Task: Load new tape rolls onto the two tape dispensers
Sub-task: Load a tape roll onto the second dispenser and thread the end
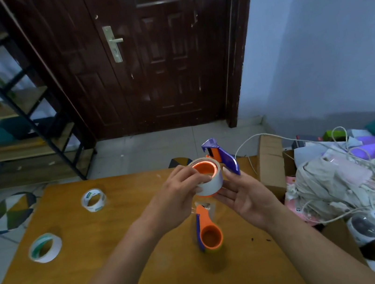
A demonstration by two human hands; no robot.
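Note:
I hold a purple and orange tape dispenser (223, 158) up above the wooden table (103, 265). A white tape roll (210, 182) sits around its orange hub. My left hand (178, 197) pinches the roll's near rim with its fingertips. My right hand (244, 194) supports the dispenser from below and the right, fingers against the purple handle. A second orange and purple dispenser (207, 229) lies on the table just below my hands, with no roll on its hub. Two more rolls lie at the table's left: a clear one (93, 200) and a white one (45, 248).
An open cardboard box (271, 165) and a heap of bags and white cords (349, 180) crowd the table's right edge. A dark wooden door (155, 53) stands ahead. Black-framed shelves (12, 115) are at the left, and a patterned stool (8, 213) stands beside the table.

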